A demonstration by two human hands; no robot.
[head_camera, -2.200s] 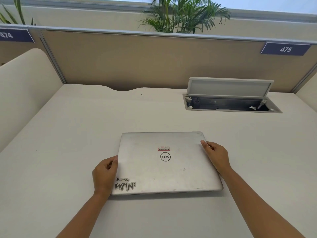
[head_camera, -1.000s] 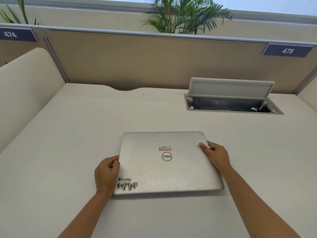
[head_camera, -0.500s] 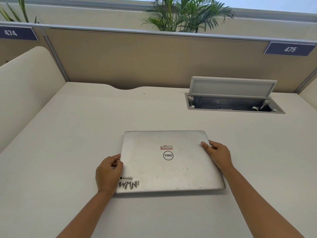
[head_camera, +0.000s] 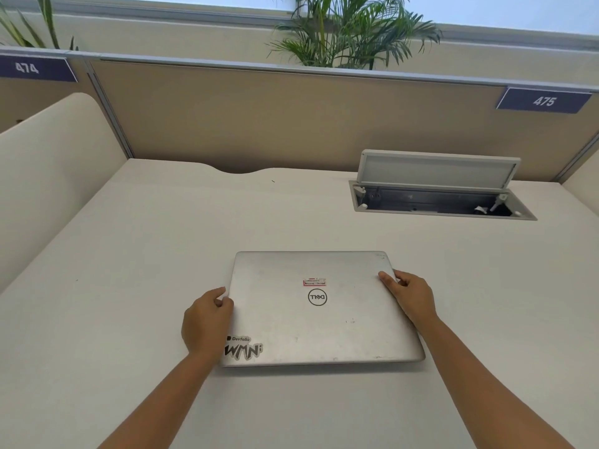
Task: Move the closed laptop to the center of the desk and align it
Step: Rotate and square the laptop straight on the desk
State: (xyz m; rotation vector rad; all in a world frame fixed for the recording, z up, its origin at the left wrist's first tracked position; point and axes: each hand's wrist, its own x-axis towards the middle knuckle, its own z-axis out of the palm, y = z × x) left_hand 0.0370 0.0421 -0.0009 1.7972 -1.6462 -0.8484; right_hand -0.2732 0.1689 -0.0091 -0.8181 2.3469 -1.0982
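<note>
A closed silver laptop [head_camera: 324,322] lies flat on the cream desk [head_camera: 129,286], roughly mid-desk, its edges close to square with the desk. Stickers mark its lid near the logo and at the near left corner. My left hand [head_camera: 207,322] grips the laptop's left edge, fingers curled around it. On the right edge, toward the far corner, my right hand [head_camera: 410,296] holds on with the thumb on the lid.
An open cable box [head_camera: 440,202] with its raised lid is set into the desk at the back right. A tan partition [head_camera: 291,124] closes the back, a cream side panel [head_camera: 48,163] the left. Plants stand behind the partition.
The laptop and both hands have barely shifted; the left hand has slid slightly farther along the left edge. The view has drifted a little.
</note>
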